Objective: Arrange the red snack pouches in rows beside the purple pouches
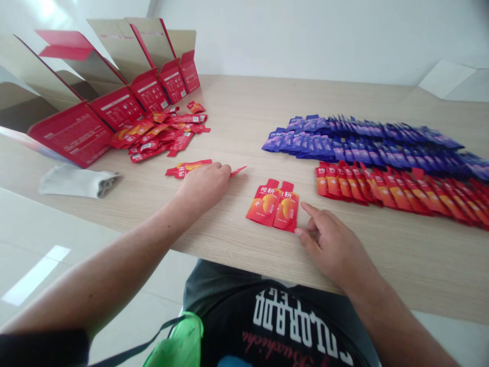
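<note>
Two red sachets with orange fruit pictures, a left sachet (pixel 263 205) and a right sachet (pixel 286 210), lie side by side before me, slightly overlapping. My left hand (pixel 208 182) is closed, with a thin red sachet (pixel 238 171) sticking out past its fingers to the right. Another red sachet (pixel 187 168) lies flat just left of that hand, partly covered by it. At the right sachet's edge is my right hand (pixel 332 239), thumb and forefinger apart, other fingers curled, holding nothing. Its thumb tip is at the lower corner; whether it touches is unclear.
A loose pile of red sachets (pixel 162 132) lies by open red cartons (pixel 147 92) at the left. A folded whitish cloth (pixel 76 181) is near the table edge. Rows of purple sachets (pixel 355 140) and a row of red sachets (pixel 397 191) overlap on the right.
</note>
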Demonstrator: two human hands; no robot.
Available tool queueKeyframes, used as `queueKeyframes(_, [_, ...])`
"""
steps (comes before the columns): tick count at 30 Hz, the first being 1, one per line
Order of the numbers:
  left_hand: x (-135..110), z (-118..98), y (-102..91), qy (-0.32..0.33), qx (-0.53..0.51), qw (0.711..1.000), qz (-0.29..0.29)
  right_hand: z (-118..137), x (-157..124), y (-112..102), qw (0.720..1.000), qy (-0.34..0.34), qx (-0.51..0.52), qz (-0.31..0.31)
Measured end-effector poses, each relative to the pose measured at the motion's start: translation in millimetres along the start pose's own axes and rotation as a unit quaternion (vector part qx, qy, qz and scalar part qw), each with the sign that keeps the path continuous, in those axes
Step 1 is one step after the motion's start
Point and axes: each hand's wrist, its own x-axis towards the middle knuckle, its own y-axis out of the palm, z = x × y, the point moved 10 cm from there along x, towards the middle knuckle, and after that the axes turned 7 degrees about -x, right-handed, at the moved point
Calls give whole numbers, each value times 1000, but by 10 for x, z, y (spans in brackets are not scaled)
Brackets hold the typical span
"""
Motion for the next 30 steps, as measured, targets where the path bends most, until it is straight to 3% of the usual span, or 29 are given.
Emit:
queueKeyframes(2, [28,80,15,-59,-120,991,8,1,1,3,1000,2,0,3])
queueKeyframes(5, [3,66,177,-126,-342,931,31,11,0,3,1000,3,-2,6])
queueKeyframes(7, [-25,-25,261,-135,-396,908,35,16,-1,2,1000,3,-2,6])
queueKeyframes(13, [-84,-280,234,-85,-199,975,56,20,1,-4,1000,0,3,4])
queueKeyframes(16, [-141,-338,223,-75,-154,981,86,22,3,-8,1000,0,3,5])
queueKeyframes(19, [-192,-340,183,-54,-187,977,87,25,-1,-6,1000,0,2,8])
queueKeyframes(22, [-200,-116,43,-47,-216,974,42,18,-17,4,1000,-4,-6,8])
queueKeyframes(27, [-141,803,-289,-95,-109,987,-76,-45,-48,58,1000,-1,-19,8])
queueKeyframes(30, [-74,1220,-184,-86,-75,993,-39,-63,-52,69,1000,-1,-20,3])
